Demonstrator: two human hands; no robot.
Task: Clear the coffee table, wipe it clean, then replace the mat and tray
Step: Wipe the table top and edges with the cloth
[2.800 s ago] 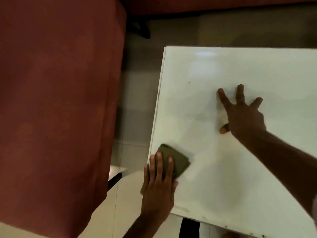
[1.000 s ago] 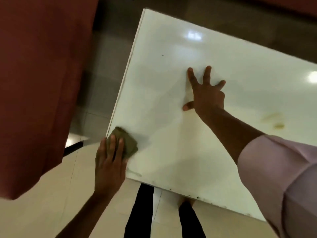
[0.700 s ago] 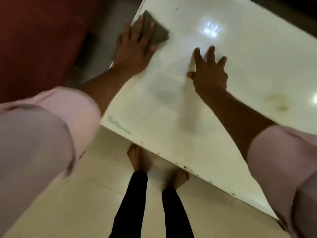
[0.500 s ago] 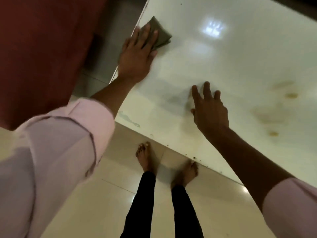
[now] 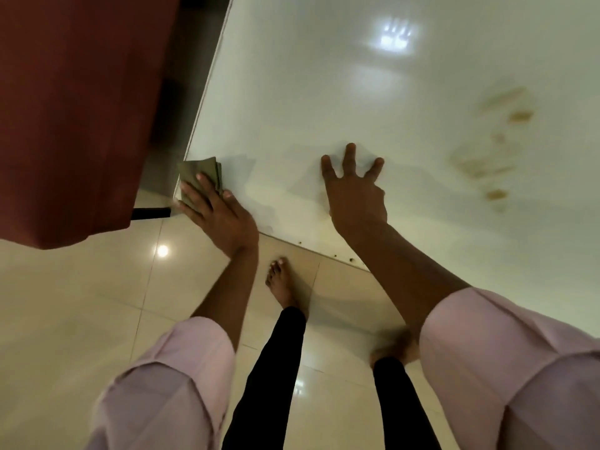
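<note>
The left hand [image 5: 214, 212] presses a folded olive cloth [image 5: 199, 175] flat against the near left corner of the white bench [image 5: 324, 92], fingers straight over it, with part of the cloth overhanging the edge. Half a second ago that hand and cloth were up the left edge, further from the person; they have since swept back down that side to the corner. The right hand [image 5: 354, 193] lies spread and flat on the bench top, holding nothing, a little nearer the front edge than a second ago and seemingly bracing the body.

A damp-looking streak sits on the surface just right of the cloth, which suggests the left strip has been covered. The brown stains [image 5: 487, 157] to the right of the right hand look untouched, and dark crumbs [image 5: 334, 254] dot the front edge. So the wiping is under way but, by my reading, far from finished: the stained right half and the front rim still need passes.

No mat or tray shows in view, so the bench has been cleared and putting them back waits. A red-brown sofa [image 5: 74, 108] stands just beside the bench's left edge, and bare feet stand on the tiled floor [image 5: 65, 319].
</note>
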